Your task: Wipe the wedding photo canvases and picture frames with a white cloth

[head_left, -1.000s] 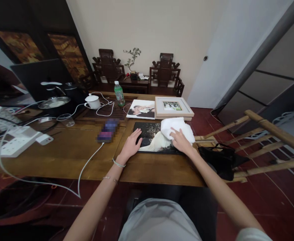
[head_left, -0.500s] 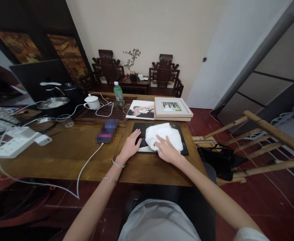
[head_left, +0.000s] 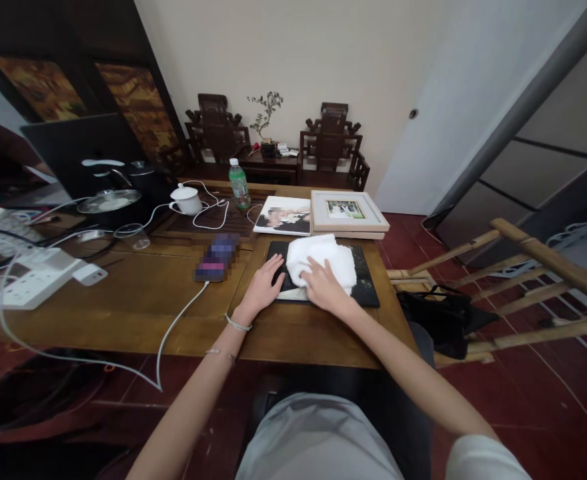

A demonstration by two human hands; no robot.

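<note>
A black rectangular board with some faint golden marks on its right part lies on the wooden table before me. My left hand rests flat on its left edge, fingers stretched out and holding nothing. On top of the board, my right hand grips a bunched white towel and presses it down. Some of the right fingers sink into the cloth and are partly hidden. A pale strip shows at the board's lower left, under the towel's edge.
Behind the board lie a white photo panel and stacked picture frames. A phone on a white cable is to the left. Farther off stand a green bottle, a lidded white cup, a plastic cup and a power strip.
My right hand and the towel have shifted left and slightly away from me across the board, baring more of its right side. My left hand stays at the board's left edge.
</note>
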